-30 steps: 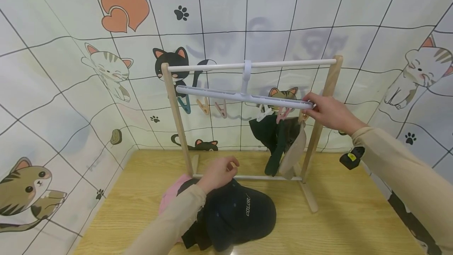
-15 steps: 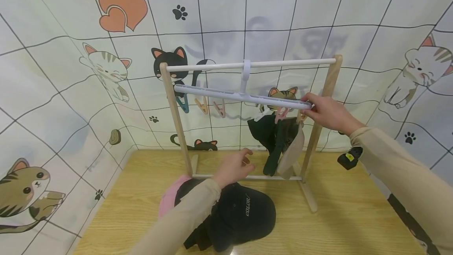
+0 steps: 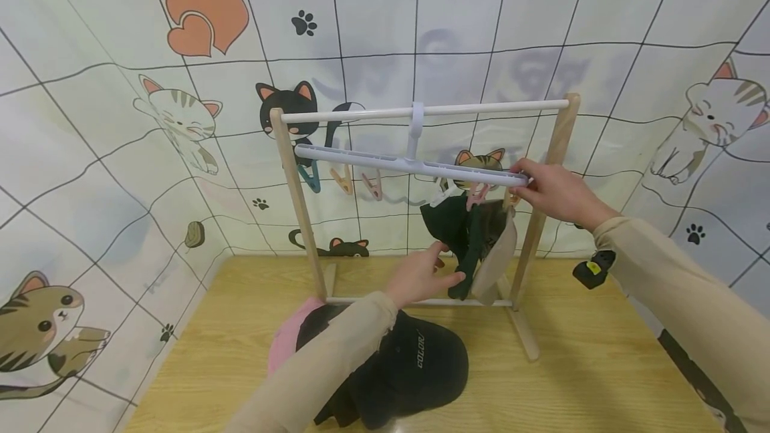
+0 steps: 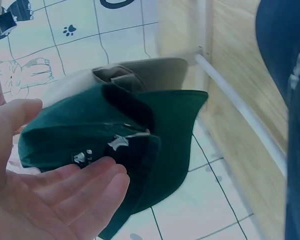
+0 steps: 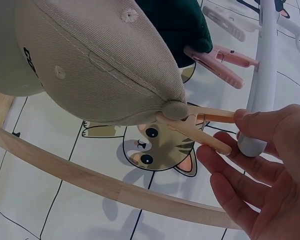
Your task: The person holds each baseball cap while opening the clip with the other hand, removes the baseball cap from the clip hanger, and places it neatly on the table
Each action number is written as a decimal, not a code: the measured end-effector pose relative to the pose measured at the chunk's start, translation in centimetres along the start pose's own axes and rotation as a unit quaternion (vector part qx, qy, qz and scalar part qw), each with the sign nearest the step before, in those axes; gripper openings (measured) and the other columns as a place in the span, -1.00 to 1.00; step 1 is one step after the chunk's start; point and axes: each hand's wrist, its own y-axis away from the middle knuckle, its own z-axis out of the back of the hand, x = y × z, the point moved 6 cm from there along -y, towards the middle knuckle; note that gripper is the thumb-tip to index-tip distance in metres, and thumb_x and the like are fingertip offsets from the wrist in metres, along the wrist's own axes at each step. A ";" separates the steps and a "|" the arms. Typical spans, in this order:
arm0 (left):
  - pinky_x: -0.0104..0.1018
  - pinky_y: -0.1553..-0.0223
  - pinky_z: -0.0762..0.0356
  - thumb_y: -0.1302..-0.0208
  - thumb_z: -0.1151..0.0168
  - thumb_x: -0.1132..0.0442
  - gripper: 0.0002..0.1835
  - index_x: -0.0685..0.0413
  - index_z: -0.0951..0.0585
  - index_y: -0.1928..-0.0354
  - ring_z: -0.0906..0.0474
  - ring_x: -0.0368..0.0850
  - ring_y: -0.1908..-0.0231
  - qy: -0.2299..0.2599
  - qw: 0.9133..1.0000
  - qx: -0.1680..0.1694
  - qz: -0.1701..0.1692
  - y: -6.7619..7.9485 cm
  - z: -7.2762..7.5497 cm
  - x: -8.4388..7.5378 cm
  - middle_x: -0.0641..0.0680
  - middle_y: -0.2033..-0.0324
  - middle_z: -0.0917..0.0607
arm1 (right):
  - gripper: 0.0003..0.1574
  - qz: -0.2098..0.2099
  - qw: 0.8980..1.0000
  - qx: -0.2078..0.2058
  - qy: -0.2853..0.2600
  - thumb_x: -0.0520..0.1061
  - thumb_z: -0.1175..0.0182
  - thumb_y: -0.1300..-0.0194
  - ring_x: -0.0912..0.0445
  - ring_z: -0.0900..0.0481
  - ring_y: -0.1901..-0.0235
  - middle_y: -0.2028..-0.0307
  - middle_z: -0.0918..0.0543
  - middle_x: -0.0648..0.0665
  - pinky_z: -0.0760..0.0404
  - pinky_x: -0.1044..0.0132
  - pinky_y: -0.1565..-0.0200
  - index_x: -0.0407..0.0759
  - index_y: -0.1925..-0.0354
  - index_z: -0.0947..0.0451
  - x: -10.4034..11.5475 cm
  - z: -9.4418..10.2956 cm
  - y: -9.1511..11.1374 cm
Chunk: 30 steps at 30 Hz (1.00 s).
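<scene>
A white hanger (image 3: 361, 159) hooks over the rack's top rail and slants down to the right. Its right end is pinched by my right hand (image 3: 559, 196), beside an orange clothespin (image 5: 195, 135). That clothespin grips a beige cap (image 5: 105, 65). A dark green cap (image 4: 175, 135) hangs beside it, near a pink clothespin (image 5: 217, 70). My left hand (image 3: 424, 276) is at the green cap with thumb and fingers spread apart; in the left wrist view its fingertips overlap the cap, and I cannot tell whether they touch.
The wooden rack (image 3: 301, 219) stands on a wood-grain table (image 3: 601, 353). A dark cap (image 3: 421, 366) with white lettering lies in front, against a pink cap (image 3: 289, 343). Blue, orange and pink clothespins (image 3: 371, 186) hang at the hanger's left. A cat-printed sheet (image 3: 373, 19) surrounds the back.
My left hand has moved right and slightly up, from above the dark cap on the table to the hanging green cap. The right hand stays at the hanger's end.
</scene>
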 end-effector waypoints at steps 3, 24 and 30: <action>-0.29 0.19 -0.56 -0.28 -0.22 -0.15 -0.33 0.07 -0.37 -0.29 -0.62 -0.12 0.11 -0.003 1.000 -0.003 -0.002 -0.5 -0.1 -0.6 0.10 0.06 -0.67 | -0.69 0.003 1.000 -0.002 -0.001 -0.24 -0.15 -0.38 0.06 -0.52 0.50 0.24 -0.64 -0.33 -0.34 0.21 0.59 -0.34 -0.03 -0.41 0.1 0.0 0.0; -0.27 0.30 -0.56 -0.32 -0.19 0.00 -0.35 0.22 -0.30 -0.31 -0.64 -0.03 0.30 0.040 0.997 -0.055 0.024 -4.4 -0.2 -2.9 0.17 0.18 -0.67 | -0.72 0.014 1.000 -0.005 -0.005 -0.23 -0.12 -0.40 0.09 -0.49 0.55 0.26 -0.65 -0.30 -0.35 0.21 0.59 -0.32 -0.03 -0.42 0.4 -0.3 0.1; -0.34 0.50 -0.38 -0.34 -0.04 0.30 -0.59 0.30 -0.38 -0.20 -0.46 -0.10 0.55 0.055 0.996 -0.068 -0.022 -4.8 -0.2 -3.5 0.18 0.39 -0.65 | -0.71 0.014 1.000 -0.009 0.003 -0.23 -0.13 -0.39 0.11 -0.45 0.59 0.27 -0.65 -0.30 -0.33 0.21 0.61 -0.33 -0.03 -0.42 0.5 -0.1 0.3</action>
